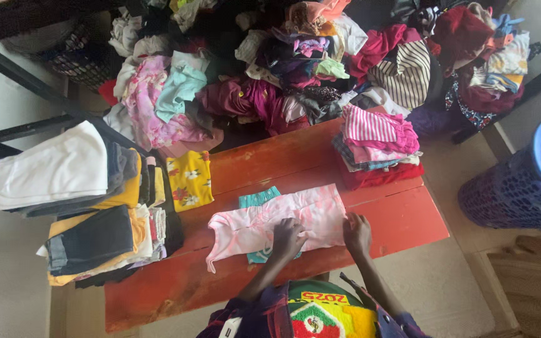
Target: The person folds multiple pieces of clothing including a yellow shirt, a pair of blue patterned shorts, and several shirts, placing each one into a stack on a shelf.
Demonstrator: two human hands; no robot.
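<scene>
the pink-and-white tie-dye garment [264,225] lies spread flat on the red desk [402,219], near the desk's front edge and about mid-width; a teal garment [257,198] lies under it, poking out at its far edge and again at its near edge; the left hand [288,236] rests on the pink garment's near middle, fingers curled down into the cloth, seemingly pinching a fold though the grip is not clear; the right hand [357,233] sits at the pink garment's right edge, fingers bent onto the hem, pressing or holding it, closed loosely rather than flat; both forearms come up from the bottom of the view over a bright patterned shirt [317,313]; just left of the pink garment, farther back on the desk, lies a small yellow floral piece [189,180], folded; beyond that, at the desk's left end, stand stacks of folded clothes [89,206] in white, grey, yellow and black; to the right and behind the pink garment sits a folded pile topped with pink stripes [376,141], with red cloth at its base; behind the desk, well apart from the pink garment, a big heap of unsorted clothes [295,62] spreads across the view; off the desk's right end stands a blue laundry basket [527,181] on the floor.
</scene>
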